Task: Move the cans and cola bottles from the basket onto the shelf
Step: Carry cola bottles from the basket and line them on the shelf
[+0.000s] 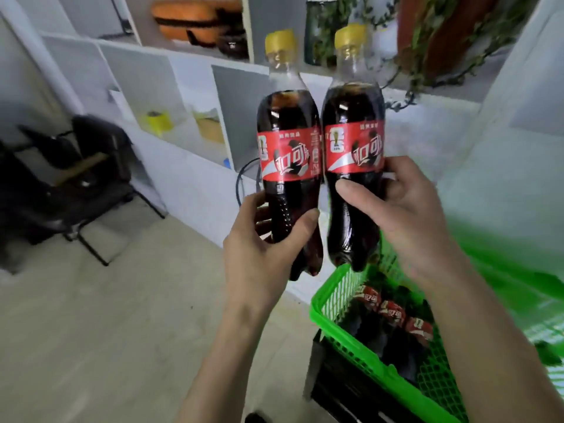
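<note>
Two cola bottles with yellow caps and red labels stand upright side by side in the air in front of the white shelf (pixel 195 96). My left hand (pixel 262 248) grips the left bottle (pixel 288 154) round its lower waist. My right hand (pixel 409 221) grips the right bottle (pixel 352 141) just below its label. Below my right arm sits the green basket (pixel 332 300), with several more red-labelled cola bottles (pixel 393 312) lying inside. No cans are visible.
A black folding chair (pixel 76 178) stands on the floor at the left. The shelf holds yellow items (pixel 158 120) in a low compartment, an orange object (pixel 198 16) higher up, and trailing green plants (pixel 427 56) at the top right. The basket rests on a black crate (pixel 329 389).
</note>
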